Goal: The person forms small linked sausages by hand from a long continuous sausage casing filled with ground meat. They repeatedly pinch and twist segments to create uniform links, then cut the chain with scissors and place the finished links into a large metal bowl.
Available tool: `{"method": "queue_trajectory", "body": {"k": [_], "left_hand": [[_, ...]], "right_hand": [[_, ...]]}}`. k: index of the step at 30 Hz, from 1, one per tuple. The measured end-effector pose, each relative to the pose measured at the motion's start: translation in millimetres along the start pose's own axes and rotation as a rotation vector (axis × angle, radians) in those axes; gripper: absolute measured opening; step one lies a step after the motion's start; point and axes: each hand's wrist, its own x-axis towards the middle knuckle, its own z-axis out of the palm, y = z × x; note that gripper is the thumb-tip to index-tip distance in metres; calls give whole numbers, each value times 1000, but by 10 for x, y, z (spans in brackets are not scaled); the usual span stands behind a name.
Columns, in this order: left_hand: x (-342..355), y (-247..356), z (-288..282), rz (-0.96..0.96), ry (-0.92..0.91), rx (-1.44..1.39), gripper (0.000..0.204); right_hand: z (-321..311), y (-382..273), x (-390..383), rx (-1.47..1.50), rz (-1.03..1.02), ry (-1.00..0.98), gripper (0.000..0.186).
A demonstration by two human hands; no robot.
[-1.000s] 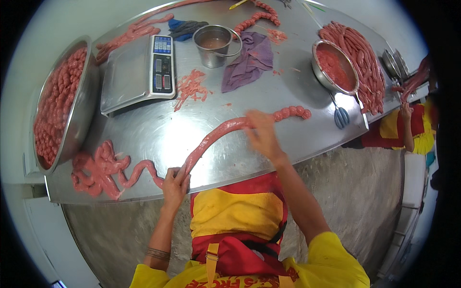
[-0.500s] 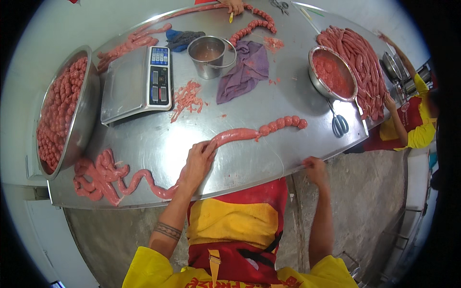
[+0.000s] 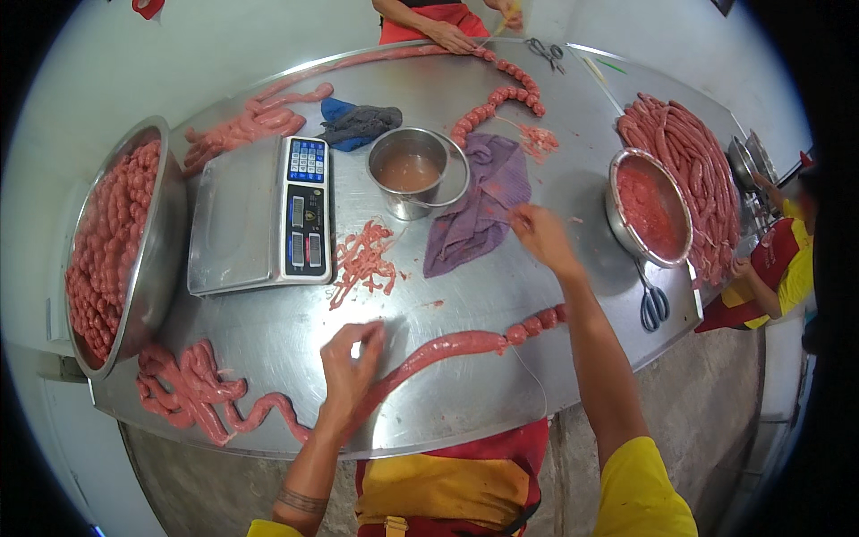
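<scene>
A filled sausage casing (image 3: pixel 452 345) lies across the near middle of the table, its right end tied into several round links (image 3: pixel 537 324). Thin white string (image 3: pixel 540 383) trails from the first tie toward the front edge. My left hand (image 3: pixel 351 360) is raised just beside the casing's left part, fingers curled in to the thumb. My right hand (image 3: pixel 541 234) reaches over the tied links to the purple cloth's (image 3: pixel 474 201) right edge, fingertips pinched together. Anything in either hand is too small or hidden to name. Slack casing (image 3: pixel 192 385) runs off in loops to the left.
Left stand a large bowl of tied links (image 3: pixel 165 192) and a scale (image 3: pixel 237 215). A metal pot (image 3: pixel 403 208), meat scraps (image 3: pixel 362 259), a bowl of red meat (image 3: pixel 617 210), scissors (image 3: pixel 654 307) and piled sausages (image 3: pixel 684 152) lie beyond. Co-workers' hands (image 3: pixel 452 38) are at the far edge.
My right hand has moved from the front edge up and forward over the table. My left hand has lifted off the casing. The view has tilted upward.
</scene>
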Motion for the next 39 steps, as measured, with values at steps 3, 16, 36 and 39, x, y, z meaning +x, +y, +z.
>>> {"method": "queue_trajectory", "body": {"k": [3,16,36,39], "left_hand": [[1009,201,150,187,39,-16,16],[3206,-145,1291,80,-522,872,28],[3282,-105,1065,246,-443,893,15],[3241,-16,887,164,-379,856,16]], "right_hand": [[362,-69,586,328,170,-88,30],[500,676,-16,-233,15,226,32],[313,884,961,-333,171,241,24],[516,854,1113,-495,227,200,23]]}}
